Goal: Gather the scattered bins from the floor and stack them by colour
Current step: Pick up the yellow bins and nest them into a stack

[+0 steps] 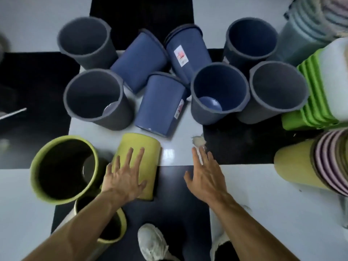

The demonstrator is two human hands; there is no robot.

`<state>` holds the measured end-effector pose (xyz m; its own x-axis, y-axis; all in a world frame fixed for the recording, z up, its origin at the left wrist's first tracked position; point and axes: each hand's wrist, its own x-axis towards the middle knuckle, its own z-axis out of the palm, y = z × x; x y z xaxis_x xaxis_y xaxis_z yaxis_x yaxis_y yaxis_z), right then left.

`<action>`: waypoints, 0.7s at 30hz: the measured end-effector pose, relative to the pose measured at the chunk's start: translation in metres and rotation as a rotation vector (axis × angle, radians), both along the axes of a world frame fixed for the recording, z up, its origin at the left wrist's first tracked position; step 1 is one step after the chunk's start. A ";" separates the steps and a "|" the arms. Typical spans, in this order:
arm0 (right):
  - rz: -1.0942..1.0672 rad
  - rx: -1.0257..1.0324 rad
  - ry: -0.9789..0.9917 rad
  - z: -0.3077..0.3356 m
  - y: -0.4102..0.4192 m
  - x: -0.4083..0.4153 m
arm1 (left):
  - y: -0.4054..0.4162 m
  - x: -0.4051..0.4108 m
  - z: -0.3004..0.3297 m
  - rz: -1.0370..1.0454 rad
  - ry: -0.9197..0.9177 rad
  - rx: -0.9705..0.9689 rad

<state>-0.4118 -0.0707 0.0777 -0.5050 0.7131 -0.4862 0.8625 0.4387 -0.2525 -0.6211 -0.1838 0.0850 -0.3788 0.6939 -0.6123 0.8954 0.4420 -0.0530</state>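
The left hand [125,178] lies flat, fingers spread, on a yellow-green bin [139,153] tipped on its side beside an upright one [64,168]. The right hand [204,176] hovers open, holding nothing, with blue bins [160,102] scattered beyond on the checkered floor [263,213].

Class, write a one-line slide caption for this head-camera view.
Left hand rests open on a toppled yellow-green bin; right hand hovers open before scattered blue bins.
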 end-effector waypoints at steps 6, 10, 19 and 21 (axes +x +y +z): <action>0.064 -0.153 0.025 -0.071 -0.074 -0.047 | -0.074 -0.039 -0.060 0.043 -0.048 -0.038; 0.100 -0.236 0.068 -0.115 -0.108 -0.071 | -0.105 -0.055 -0.095 0.071 -0.112 -0.011; -0.017 -0.426 0.153 -0.168 -0.154 -0.099 | -0.116 -0.070 -0.133 0.212 -0.215 0.140; -0.051 -0.378 0.177 -0.159 -0.151 -0.099 | -0.114 -0.070 -0.128 0.186 -0.187 0.168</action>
<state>-0.5107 -0.2213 -0.0810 -0.5728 0.5275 -0.6274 0.8096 0.2442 -0.5338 -0.6914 -0.2975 -0.0435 -0.4002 0.7207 -0.5661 0.7859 0.5877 0.1926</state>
